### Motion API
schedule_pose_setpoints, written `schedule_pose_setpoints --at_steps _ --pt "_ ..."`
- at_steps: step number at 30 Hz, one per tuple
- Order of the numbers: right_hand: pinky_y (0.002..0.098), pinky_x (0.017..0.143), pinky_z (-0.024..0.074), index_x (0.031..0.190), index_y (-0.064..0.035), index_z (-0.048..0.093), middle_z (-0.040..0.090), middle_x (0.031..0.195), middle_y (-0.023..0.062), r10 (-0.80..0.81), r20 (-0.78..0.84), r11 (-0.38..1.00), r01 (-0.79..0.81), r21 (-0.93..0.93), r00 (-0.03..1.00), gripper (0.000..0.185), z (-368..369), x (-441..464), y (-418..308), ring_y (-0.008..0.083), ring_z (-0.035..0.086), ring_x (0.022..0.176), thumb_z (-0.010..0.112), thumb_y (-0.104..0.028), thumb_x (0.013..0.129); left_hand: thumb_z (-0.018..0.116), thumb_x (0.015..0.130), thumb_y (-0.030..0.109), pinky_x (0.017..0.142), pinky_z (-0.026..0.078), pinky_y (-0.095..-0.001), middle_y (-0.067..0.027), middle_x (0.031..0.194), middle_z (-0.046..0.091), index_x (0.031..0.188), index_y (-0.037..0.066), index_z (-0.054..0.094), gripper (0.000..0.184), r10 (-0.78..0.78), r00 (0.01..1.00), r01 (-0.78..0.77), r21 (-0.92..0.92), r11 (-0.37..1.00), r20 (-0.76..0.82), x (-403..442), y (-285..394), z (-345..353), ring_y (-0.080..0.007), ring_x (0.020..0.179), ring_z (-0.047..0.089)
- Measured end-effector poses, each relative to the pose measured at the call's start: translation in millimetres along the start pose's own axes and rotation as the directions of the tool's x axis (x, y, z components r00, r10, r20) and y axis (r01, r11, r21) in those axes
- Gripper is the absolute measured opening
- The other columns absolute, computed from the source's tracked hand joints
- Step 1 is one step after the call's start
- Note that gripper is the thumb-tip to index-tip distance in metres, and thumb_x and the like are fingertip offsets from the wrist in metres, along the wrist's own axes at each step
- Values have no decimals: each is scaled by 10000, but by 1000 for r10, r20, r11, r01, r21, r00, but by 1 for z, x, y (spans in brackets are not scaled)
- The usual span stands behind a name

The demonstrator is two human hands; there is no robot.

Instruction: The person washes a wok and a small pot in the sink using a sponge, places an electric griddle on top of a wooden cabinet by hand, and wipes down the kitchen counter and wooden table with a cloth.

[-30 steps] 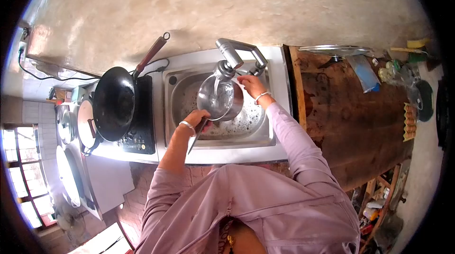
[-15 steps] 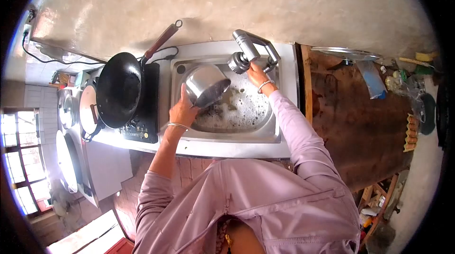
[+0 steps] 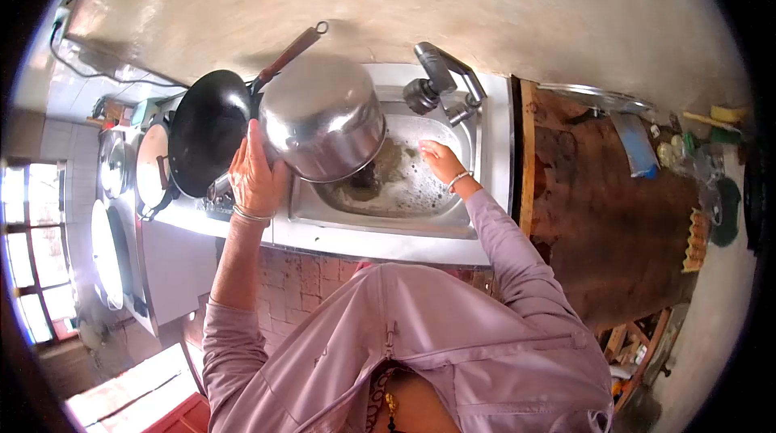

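My left hand [image 3: 256, 173] grips a shiny steel pot [image 3: 323, 122] at its left side. The pot is raised and tipped over, with its bottom up and its rim slanting down over the sink [image 3: 380, 227]. Its inside is hidden, and so is the exact spot that my left fingers hold. Over the right part of the sink is my right hand [image 3: 441, 162], open and holding nothing, a little below the grey faucet [image 3: 436, 77] and apart from it. Murky water with foam and dark bits [image 3: 408, 182] covers the sink bottom.
A black wok [image 3: 210, 134] with a wooden handle sits left of the pot, on the cooktop. A brown wooden board [image 3: 614, 206] adjoins the counter on the right. Bags and an egg tray [image 3: 695, 240] lie at its far side. The wall rises behind the faucet.
The pot has come up and left out of the sink, turning bottom up in my left hand. My right hand has left the faucet and dropped lower over the sink.
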State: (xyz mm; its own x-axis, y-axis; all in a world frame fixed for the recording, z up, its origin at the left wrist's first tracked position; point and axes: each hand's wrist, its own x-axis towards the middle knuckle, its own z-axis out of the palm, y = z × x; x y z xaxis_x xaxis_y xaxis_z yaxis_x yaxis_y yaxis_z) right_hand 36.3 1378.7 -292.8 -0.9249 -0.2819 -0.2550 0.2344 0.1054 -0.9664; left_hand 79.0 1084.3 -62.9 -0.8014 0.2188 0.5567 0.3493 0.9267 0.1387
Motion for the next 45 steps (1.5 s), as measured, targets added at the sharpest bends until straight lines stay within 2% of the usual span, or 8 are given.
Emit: schedule_pose_setpoints --at_steps 13,15,19,31,35,38,43,45 --pt "280 705 430 1167 -74 463 552 1082 58 89 113 981 -67 -184 990 367 0 -13 25 150 528 948 504 -218 832 504 699 74 668 460 -354 -128 892 557 1162 29 391 478 -230 973 231 -95 968 29 3 27 -36 -271 794 563" --pt "287 703 431 1165 -75 464 551 1081 57 102 125 974 -73 -215 987 371 6 -22 19 153 529 945 509 -227 829 507 749 129 627 471 -393 -198 892 572 1296 22 150 662 -392 669 586 -123 801 632 12 44 -45 -321 754 589" --pt "284 693 432 1156 -76 470 557 1056 46 173 96 965 -149 -216 980 390 15 -42 9 155 531 926 529 -264 820 484 760 40 480 475 -351 -161 727 593 1338 51 2 753 -147 741 204 -12 979 656 -67 18 14 -255 565 592" --pt "223 672 416 1175 -61 449 565 1034 49 7 218 897 90 -432 976 353 195 -106 22 120 539 882 472 -197 850 659 690 101 539 474 -274 -135 945 573 1341 133 118 847 -711 508 716 -698 33 487 -388 -99 -250 -193 716 562" --pt "263 847 420 1122 29 464 547 1060 141 144 408 924 25 -382 901 307 334 -139 -22 188 530 991 486 -22 820 586 754 151 433 403 -283 -61 740 531 962 103 467 244 -727 -359 442 -579 -685 586 -682 -79 -267 -147 561 515" --pt "258 830 426 1126 16 468 557 1048 126 40 491 895 187 -405 870 314 403 -140 -23 182 535 972 469 -8 813 526 778 416 701 452 -335 -148 1006 565 1206 59 424 567 -239 -945 60 -600 -798 223 -720 1 -310 -220 888 550" --pt "240 824 422 1115 20 481 562 1023 96 33 517 820 273 -503 855 303 490 -126 -46 145 536 938 485 -39 818 435 776 573 854 387 -340 -177 1068 550 1204 -75 372 779 106 -994 -89 -478 -874 -9 -913 64 -303 -264 996 526" --pt "240 817 426 1114 13 485 567 1016 95 22 565 797 327 -508 825 307 525 -112 -40 147 539 931 490 -41 812 544 783 370 863 386 -381 -193 1110 518 1349 117 29 807 -363 -921 345 137 -928 -140 -925 52 -297 -297 1026 508"
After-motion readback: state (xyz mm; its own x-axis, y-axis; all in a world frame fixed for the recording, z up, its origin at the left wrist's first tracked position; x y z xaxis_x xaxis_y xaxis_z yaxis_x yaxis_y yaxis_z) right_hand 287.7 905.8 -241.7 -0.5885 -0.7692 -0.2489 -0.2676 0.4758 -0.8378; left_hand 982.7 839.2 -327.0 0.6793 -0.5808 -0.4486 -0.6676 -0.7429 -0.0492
